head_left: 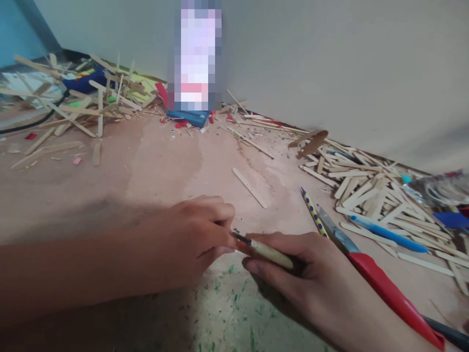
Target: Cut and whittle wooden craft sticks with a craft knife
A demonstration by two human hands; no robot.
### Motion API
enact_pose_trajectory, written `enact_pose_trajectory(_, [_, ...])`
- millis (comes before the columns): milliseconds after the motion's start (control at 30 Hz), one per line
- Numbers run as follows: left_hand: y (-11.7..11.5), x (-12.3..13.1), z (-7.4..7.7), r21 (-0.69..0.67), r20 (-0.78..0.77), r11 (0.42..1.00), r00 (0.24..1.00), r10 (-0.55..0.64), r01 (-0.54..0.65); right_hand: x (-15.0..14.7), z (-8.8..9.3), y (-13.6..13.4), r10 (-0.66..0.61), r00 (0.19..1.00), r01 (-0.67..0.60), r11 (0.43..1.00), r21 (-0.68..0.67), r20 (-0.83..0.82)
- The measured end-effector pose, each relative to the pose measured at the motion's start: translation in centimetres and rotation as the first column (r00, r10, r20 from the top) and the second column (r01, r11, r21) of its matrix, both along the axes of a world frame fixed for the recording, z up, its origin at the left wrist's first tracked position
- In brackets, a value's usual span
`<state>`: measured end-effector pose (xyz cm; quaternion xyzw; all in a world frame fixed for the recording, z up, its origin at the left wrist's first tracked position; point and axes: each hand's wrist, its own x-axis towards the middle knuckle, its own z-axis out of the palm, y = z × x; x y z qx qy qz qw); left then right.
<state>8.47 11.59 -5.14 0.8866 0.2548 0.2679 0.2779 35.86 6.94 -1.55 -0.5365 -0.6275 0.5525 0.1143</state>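
Observation:
My right hand (pixel 311 278) is wrapped around a carving tool (pixel 273 254) with a pale wooden handle, a metal collar and a dark metal shaft. The tool's shaft points left, toward my left hand (pixel 201 230). My left fingers are closed in a pinch, and what they grip is hidden behind the knuckles. The tool's tip meets or passes close to those fingertips; its very end cannot be seen. Below both hands lies a pale surface (pixel 234 313) with scattered green specks or scrapings. Just beyond them a single craft stick (pixel 250 188) lies flat on the table.
Right of my right hand lie red-handled scissors (pixel 388 288), a dotted pencil (pixel 314 212) and a blue pen (pixel 388 233). Behind them is a heap of craft sticks (pixel 377 190). More sticks (pixel 80 107) clutter the far left. A blurred-out upright object (pixel 198 54) stands against the wall.

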Motion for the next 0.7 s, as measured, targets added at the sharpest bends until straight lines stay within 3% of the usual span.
enact_pose_trajectory(533, [-0.02,0.02,-0.44,0.018,0.023,1.000,1.000,-0.021,0.020,0.02,-0.02,0.05,0.049,0.999,-0.049,0.998,0.037,0.010])
enact_pose_trajectory(700, [-0.11,0.04,-0.17,0.030,0.008,1.000,1.000,0.003,-0.003,0.16,-0.07,0.12,0.058,0.998,-0.063,0.988,0.145,0.037])
